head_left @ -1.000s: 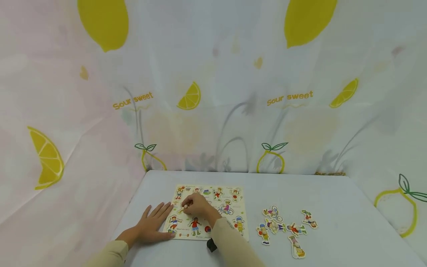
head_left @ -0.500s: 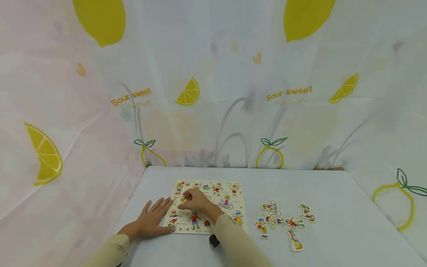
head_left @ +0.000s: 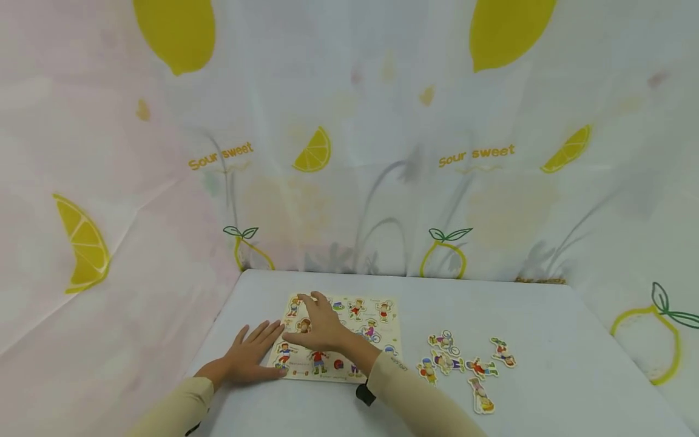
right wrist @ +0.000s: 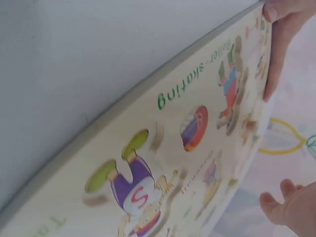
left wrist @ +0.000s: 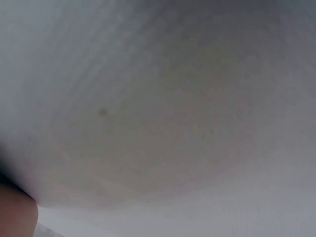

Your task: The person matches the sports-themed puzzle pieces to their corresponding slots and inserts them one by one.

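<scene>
Head view: your right hand (head_left: 324, 326) spreads, leaving the piece (head_left: 304, 326) seemingly placed at ten o'clock on the board (head_left: 391, 335), left hand (head_left: 250, 358) spread at eight.

Lemon-print walls (head_left: 377, 200) behind and beside white table (head_left: 568, 358)

Head view high, forward-down; wrist views close. Head, right share board (head_left: 391, 334).

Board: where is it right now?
In the head view, the board lies on the table, left of the loose pieces. The left hand is at its left edge and the right hand is over it.
</scene>
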Demonstrator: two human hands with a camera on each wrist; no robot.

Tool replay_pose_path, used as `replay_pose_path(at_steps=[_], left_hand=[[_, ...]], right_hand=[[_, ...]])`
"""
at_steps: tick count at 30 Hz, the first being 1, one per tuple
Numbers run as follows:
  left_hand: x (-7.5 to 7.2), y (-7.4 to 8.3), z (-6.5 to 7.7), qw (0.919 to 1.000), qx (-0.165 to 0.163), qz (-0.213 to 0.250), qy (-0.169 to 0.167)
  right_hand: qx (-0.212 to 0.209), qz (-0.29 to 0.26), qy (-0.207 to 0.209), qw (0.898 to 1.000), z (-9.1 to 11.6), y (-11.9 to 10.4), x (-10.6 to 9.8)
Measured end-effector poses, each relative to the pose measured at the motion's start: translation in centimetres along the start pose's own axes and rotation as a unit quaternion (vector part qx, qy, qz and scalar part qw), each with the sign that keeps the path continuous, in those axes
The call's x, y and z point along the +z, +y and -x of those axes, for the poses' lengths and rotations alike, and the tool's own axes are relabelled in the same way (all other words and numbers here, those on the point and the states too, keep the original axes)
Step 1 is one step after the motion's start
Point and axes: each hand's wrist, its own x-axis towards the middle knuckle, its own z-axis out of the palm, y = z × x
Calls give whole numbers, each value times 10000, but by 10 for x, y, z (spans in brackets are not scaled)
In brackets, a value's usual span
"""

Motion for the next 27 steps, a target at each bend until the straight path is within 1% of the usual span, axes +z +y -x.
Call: replay_pose_path(at_steps=[2, 6, 8, 10, 12, 15, 17, 19, 22, 24, 27], left_hand=[[5, -6, 1, 10000, 9, 31, 85], [15, -14, -2, 9995, 5, -97, 296], [17, -14, -4, 9996, -10, -98, 269], [16, -12, -4, 9997, -68, -145, 174], [17, -9, -2, 9999, -120, -92, 65], [7, -7, -5, 9999, -139, -95, 19], [11, -4, 1, 9999, -107, -48, 9], [12, -1, 3, 10000, -53, 23, 53], [14, -2, 3, 9998, 26, 101, 194], [12, -2, 2, 9997, 22, 97, 216], [7, -2, 2, 9999, -34, 58, 92]], right_hand=[[-47, 313, -30, 9995, 4, -4, -3], [95, 983, -64, 9951, 15, -3, -9], [139, 1208, -106, 9925, 22, 2, -10], [114, 1411, -121, 9899, 28, 8, -10], [3, 1474, -144, 9890, 36, 14, -8], [-316, 1684, -48, 9852, 40, 20, -13], [-464, 1725, -86, 9839, 51, 24, -13], [-584, 1814, -46, 9817, 60, 30, -16], [-650, 1773, -21, 9820, 70, 38, -25], [-692, 1777, 45, 9816, 77, 45, -32], [-678, 1754, 48, 9822, 88, 54, -41]])
